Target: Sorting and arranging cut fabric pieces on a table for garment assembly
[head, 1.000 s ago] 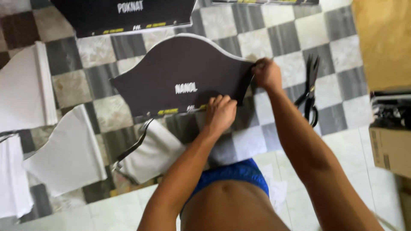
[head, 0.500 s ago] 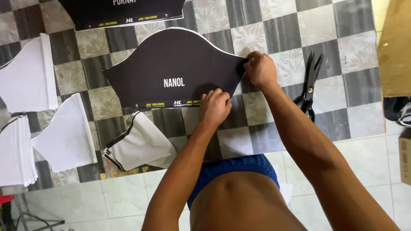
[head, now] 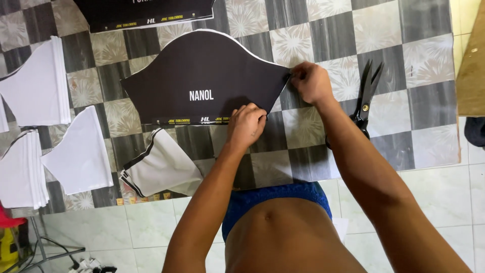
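**Two hands on one dark pattern piece**

While both hands rest on the work, the count from left to right runs as follows. White fabric stacks: four. One upper stack (head: 35, 86), one lower stack (head: 20, 169) at the left edge, one single-looking piece (head: 81, 151) beside it, one folded bundle with dark trim (head: 161, 169) below the pattern. Dark pattern pieces: two. One second pattern (head: 146, 12) cut off by the top edge; one pattern piece (head: 202, 81) lying flat on the checkered mat (head: 424, 45), white edge showing along its curve. Left hand (head: 246, 125): fingers curled, knuckles pressing the pattern's lower edge. Right hand (head: 312, 82): fingertips pinching the pattern's right tip. Scissors (head: 366, 96): one pair, lying just right of the right wrist, untouched.
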